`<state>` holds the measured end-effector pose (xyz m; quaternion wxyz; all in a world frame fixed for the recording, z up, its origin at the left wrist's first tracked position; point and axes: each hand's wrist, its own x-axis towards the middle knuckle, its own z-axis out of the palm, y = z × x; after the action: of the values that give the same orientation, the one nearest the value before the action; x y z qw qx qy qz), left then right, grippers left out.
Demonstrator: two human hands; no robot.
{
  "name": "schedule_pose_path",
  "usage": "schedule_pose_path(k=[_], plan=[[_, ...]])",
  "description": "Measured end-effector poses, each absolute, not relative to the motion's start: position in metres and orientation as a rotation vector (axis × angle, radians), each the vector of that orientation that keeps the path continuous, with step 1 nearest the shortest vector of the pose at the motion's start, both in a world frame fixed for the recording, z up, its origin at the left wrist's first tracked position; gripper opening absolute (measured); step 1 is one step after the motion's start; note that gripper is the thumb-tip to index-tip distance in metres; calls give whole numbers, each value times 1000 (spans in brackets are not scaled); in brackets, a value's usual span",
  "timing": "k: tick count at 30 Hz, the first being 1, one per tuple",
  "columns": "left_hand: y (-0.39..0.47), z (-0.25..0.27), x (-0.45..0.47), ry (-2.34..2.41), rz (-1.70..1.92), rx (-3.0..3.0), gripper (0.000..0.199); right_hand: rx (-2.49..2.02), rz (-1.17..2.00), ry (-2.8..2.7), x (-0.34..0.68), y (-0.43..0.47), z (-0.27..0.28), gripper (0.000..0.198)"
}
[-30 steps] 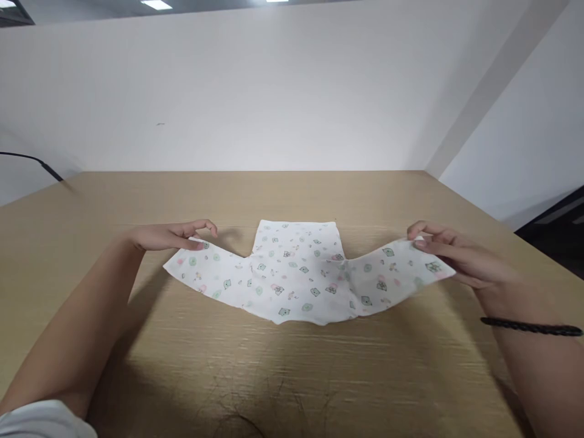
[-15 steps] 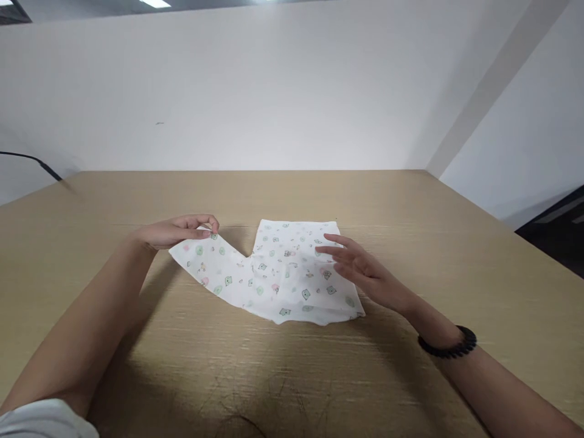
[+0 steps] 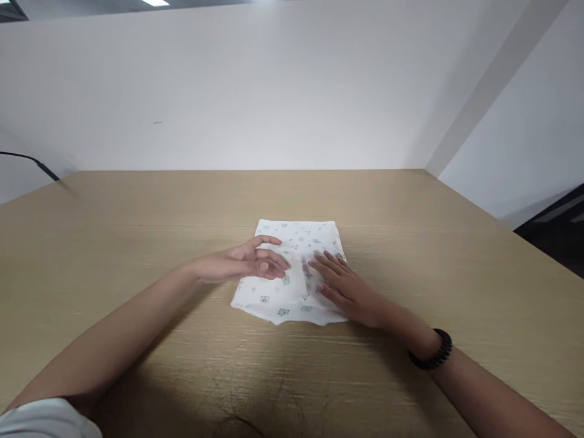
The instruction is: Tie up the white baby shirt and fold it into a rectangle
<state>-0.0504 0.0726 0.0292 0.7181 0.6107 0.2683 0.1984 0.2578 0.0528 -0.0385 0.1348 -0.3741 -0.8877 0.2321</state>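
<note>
A small white shirt (image 3: 283, 311) with a print of green and pink animal figures lies on the wooden table, its straight edge away from me and its wavy edge toward me. The left sleeve is turned inward across the body, and its plain, paler side shows between my hands. My left hand (image 3: 249, 261) is over the left half of the cloth, fingers spread and loosely curved, gripping nothing. On the right half my right hand (image 3: 349, 289) rests with its fingers stretched out over the fabric. Whether the left fingertips touch the cloth I cannot tell.
The wooden table (image 3: 159, 201) reaches back to a white wall (image 3: 274, 91). A black cable (image 3: 45, 169) hangs at the left edge. A dark object (image 3: 556, 225) stands beyond the right edge. Dark hair-like strands (image 3: 246, 420) appear at the bottom.
My left hand has moved right, folding the sleeve inward over the shirt, and has let go of it. My right hand has moved slightly down and left onto the cloth.
</note>
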Motion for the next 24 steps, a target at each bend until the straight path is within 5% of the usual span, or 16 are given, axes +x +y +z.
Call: schedule_pose_path(k=[15, 24], plan=[[67, -19, -54, 983, 820, 2070, 35, -1179, 272, -2226, 216, 40, -51, 14], [36, -21, -59, 762, 791, 2572, 27, -1226, 284, -2183, 219, 42, -50, 9]])
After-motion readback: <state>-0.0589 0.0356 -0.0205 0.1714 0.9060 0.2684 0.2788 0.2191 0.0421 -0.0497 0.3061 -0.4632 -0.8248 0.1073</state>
